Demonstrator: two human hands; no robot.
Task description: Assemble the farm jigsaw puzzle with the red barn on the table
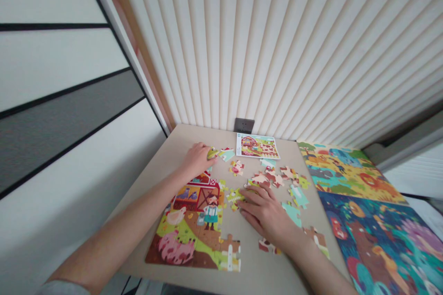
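Observation:
A partly joined farm jigsaw puzzle (187,230) lies on the table, showing a barn, a farmer, a hen and a pink pig. Above its top edge, my left hand (199,160) has its fingers closed at a green puzzle piece (212,152). My right hand (261,209) lies palm down with fingers stretched out over loose pieces, its fingertips by a green fence piece (234,197). Its palm hides part of what is beneath. A cow-face piece (237,168) sits between the hands, and brown-and-white pieces (273,178) lie beyond the right hand.
A printed reference picture (258,146) lies at the table's back edge, below a wall socket (244,125). Light blue pieces (292,213) are scattered at right. Two finished puzzles, a yellow safari scene (341,168) and a dark blue forest scene (380,239), adjoin the table's right side.

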